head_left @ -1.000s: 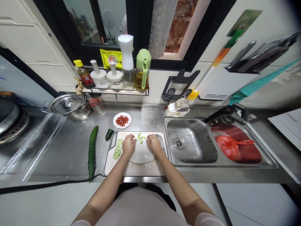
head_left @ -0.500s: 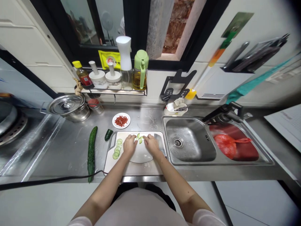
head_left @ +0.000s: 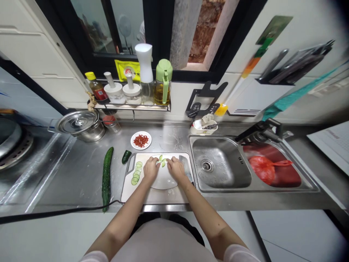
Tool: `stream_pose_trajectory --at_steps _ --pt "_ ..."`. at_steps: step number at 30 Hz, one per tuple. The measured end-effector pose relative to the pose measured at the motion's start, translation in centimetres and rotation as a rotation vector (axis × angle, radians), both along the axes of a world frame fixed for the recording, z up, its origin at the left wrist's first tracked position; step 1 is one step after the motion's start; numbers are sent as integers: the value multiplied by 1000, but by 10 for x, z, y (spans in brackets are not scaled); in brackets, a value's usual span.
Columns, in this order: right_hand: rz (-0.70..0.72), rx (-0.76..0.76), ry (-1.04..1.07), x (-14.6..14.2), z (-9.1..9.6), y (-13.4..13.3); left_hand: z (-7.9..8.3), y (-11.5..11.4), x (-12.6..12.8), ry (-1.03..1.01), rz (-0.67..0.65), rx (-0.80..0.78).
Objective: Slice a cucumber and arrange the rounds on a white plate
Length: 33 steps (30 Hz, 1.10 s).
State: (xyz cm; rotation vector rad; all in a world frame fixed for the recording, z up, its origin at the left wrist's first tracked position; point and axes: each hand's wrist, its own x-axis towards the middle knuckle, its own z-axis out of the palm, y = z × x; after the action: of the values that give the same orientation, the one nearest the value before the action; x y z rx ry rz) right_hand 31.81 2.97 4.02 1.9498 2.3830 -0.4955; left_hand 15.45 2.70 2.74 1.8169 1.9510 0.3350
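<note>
Two bare hands, left hand (head_left: pixel 151 169) and right hand (head_left: pixel 176 168), over the far half of a white plate (head_left: pixel 163 182), with small cut cucumber pieces (head_left: pixel 163 164) in a petal-like cluster in the narrow gap between. Looks, as a judgement, like the step of arranging these pieces on the plate, only partway along. Probably calls next for light fingertip nudges, keeping knuckles clear of the cluster.

Forearms (head_left: pixel 126 218) stretched forward from the near edge and converging toward the plate, palms down, backs of the hands upward. Fingers curled inward on both sides, thumbs close to forefingers, spread narrow. Cannot tell, at this scale, pinching from merely touching.

Left of the plate, on the cutting board (head_left: pixel 131 193), an overlapping row of cucumber slices (head_left: pixel 136 174), apart from the left hand. Farther left on the worktop (head_left: pixel 79 174), a long whole cucumber (head_left: pixel 107 176), and near the board's far left corner a short cucumber stub (head_left: pixel 126 157). Just beyond the board, a small white dish (head_left: pixel 132 140) of red berries (head_left: pixel 141 140), apparently goji.
</note>
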Motion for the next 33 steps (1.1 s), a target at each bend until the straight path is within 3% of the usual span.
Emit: stream_pose_trajectory --at_steps 6,11,15,21,26,33 --pt "-5 41 4 0 0 -2 1 -2 0 -23 8 28" --pt "-21 118 43 -1 10 -9 8 -11 -6 -102 76 105" --pt "-46 222 109 2 18 -25 11 -30 -26 -141 148 162" --pt "-76 317 206 18 14 -69 8 -70 -67 -152 222 181" --pt "-142 260 241 30 14 -88 6 -92 -90 -97 287 106" --pt "-200 214 274 27 17 -92 2 -102 -104 -25 367 -54"
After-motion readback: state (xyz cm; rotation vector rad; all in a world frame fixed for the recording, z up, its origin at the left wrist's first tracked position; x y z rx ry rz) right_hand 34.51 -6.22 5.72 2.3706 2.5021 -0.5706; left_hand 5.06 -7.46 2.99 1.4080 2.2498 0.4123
